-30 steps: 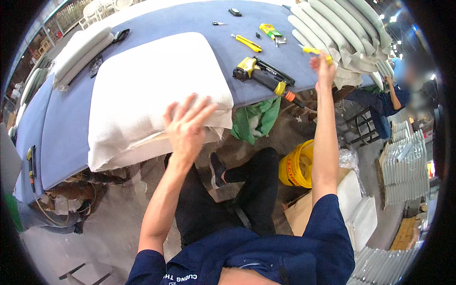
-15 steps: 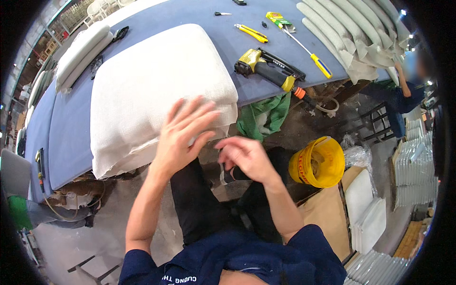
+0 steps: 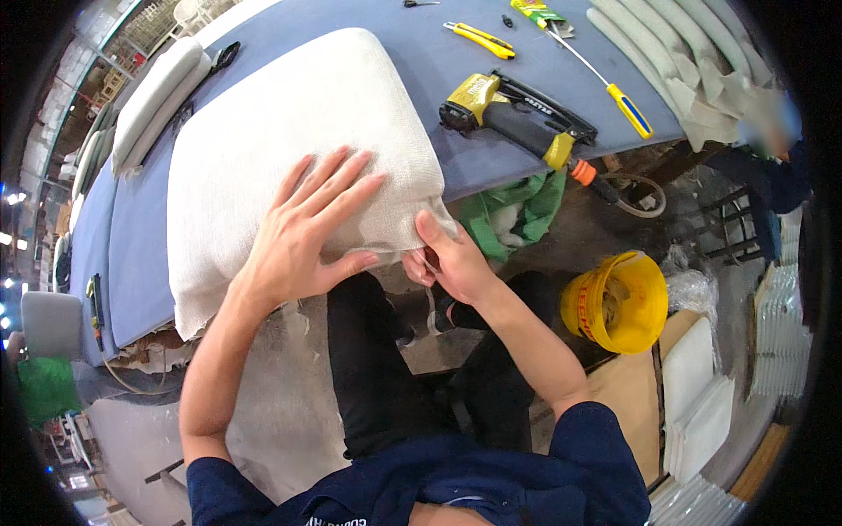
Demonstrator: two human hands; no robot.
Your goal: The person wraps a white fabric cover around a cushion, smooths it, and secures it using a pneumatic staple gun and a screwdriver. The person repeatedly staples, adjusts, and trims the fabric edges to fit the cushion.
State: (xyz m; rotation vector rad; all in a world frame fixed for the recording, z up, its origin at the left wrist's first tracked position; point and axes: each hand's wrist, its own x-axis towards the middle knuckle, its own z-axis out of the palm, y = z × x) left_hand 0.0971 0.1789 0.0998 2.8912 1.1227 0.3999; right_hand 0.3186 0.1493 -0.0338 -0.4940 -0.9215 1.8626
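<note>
A cushion covered in off-white woven fabric (image 3: 289,114) lies on the blue-topped table, its near edge at the table's front. My left hand (image 3: 307,228) rests flat on the cover near that edge, fingers spread. At the cushion's near right corner, my right hand (image 3: 452,259) pinches the loose fabric edge, thumb on top and fingers curled beneath. The fingertips under the cloth are partly hidden. Right of the cushion lies a yellow and black air stapler (image 3: 509,114) with an orange hose fitting.
A yellow utility knife (image 3: 480,40) and a yellow-handled screwdriver (image 3: 628,110) lie at the back of the blue table (image 3: 421,53). Stacked grey cushions (image 3: 671,53) stand far right, white ones (image 3: 162,96) at left. Below are a green cloth (image 3: 526,215) and a yellow bucket (image 3: 614,302).
My left hand has come down flat on the cushion. My right hand has moved up to the near right corner and taken hold of the fabric edge. The view has shifted slightly.
</note>
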